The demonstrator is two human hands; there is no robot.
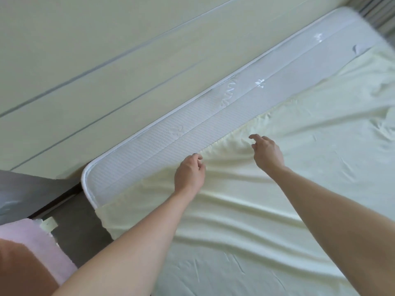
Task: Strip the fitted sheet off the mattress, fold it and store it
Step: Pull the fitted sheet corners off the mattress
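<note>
A pale yellow fitted sheet point(288, 167) covers most of the white mattress point(154, 150). Its elastic edge has come off along the wall side, baring a strip of quilted mattress top from the near left corner to the far end. My left hand point(189, 174) pinches the gathered edge of the sheet with curled fingers. My right hand point(267, 153) hovers just above the bunched edge a little further along, fingers spread and loosely bent, holding nothing.
A pale panelled wall point(96, 60) runs right along the mattress's far side. A dark grey bed frame point(72, 223) shows at the near left corner, with a pink cloth point(32, 236) lower left. Curtains point(378, 13) hang at the top right.
</note>
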